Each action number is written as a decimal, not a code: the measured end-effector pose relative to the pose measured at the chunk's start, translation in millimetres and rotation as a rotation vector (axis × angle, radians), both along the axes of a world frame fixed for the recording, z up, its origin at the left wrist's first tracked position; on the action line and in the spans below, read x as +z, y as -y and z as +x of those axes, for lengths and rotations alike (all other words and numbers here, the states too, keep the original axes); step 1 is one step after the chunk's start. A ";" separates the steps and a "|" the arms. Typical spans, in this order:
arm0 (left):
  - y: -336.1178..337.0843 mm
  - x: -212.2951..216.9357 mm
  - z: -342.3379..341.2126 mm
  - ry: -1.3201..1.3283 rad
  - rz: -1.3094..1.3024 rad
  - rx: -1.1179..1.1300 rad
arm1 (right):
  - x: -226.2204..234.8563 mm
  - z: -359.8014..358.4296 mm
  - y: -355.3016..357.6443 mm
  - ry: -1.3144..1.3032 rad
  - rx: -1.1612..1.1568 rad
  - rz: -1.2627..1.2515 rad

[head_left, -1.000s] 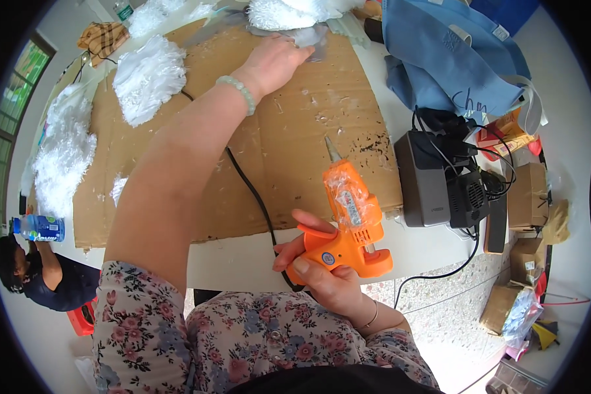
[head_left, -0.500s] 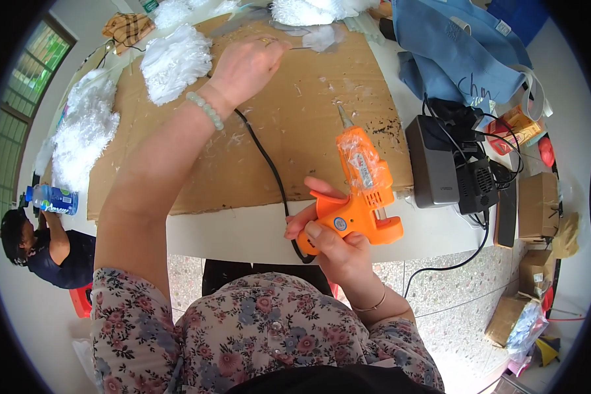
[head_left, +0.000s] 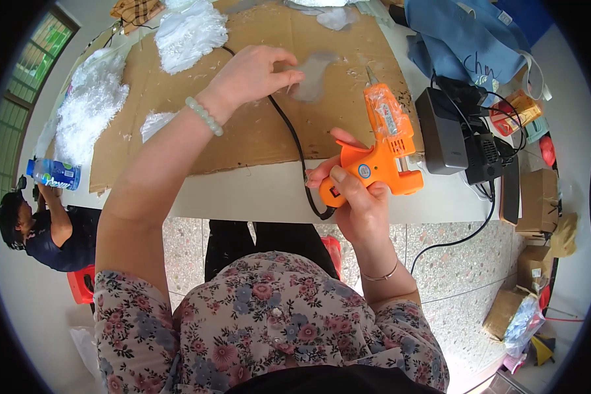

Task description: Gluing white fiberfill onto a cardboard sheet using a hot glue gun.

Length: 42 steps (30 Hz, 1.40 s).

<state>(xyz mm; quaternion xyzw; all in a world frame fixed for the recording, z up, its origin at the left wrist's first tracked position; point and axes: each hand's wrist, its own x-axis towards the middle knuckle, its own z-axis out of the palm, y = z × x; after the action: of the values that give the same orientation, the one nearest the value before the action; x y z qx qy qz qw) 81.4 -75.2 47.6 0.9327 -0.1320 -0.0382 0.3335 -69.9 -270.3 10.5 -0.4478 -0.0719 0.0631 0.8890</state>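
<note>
My right hand (head_left: pixel 358 190) is wrapped round the grip of an orange hot glue gun (head_left: pixel 391 125). Its metal nozzle points away from me over the cardboard (head_left: pixel 249 141), and hardened glue strands cling to its barrel. A black cord (head_left: pixel 289 125) runs from the grip across the board. My left hand (head_left: pixel 259 75) is raised above the cardboard, thumb and fingers pinched on a thin translucent sheet piece (head_left: pixel 315 77), smeared by motion. Another pale translucent piece (head_left: pixel 337 18) lies near the far edge.
White shredded bundles (head_left: pixel 190 36) lie at the far left, with a larger heap (head_left: pixel 92 108) nearer. A grey box (head_left: pixel 443 131) and black adapters (head_left: pixel 482 161) stand at the right, beside blue fabric (head_left: pixel 463 43). At the left, a person (head_left: pixel 43 223) sits near a bottle (head_left: pixel 54 174).
My left hand has come nearer, bringing the translucent piece over the cardboard. My right hand and the glue gun have shifted right and slightly away. The whole view has shifted a little.
</note>
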 end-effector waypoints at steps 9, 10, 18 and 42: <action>11.0 -24.0 5.6 0.604 0.244 -0.084 | 2.0 -1.8 -2.1 -0.016 -0.007 0.026; 10.9 -23.7 6.2 0.605 0.245 -0.084 | 1.8 -1.3 -2.2 -0.023 -0.004 0.027; 13.5 -15.4 21.3 0.263 -0.311 0.124 | 2.0 -1.1 -0.2 -0.011 0.001 0.005; 19.9 -12.7 51.5 0.284 -0.285 0.078 | 2.6 -0.8 0.1 -0.039 0.024 0.014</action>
<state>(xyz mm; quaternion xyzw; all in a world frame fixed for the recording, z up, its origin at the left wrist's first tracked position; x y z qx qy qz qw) 132.9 -95.1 34.8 0.8765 -0.1458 0.1255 0.4413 -70.8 -270.4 13.1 -0.4393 -0.0604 0.0820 0.8926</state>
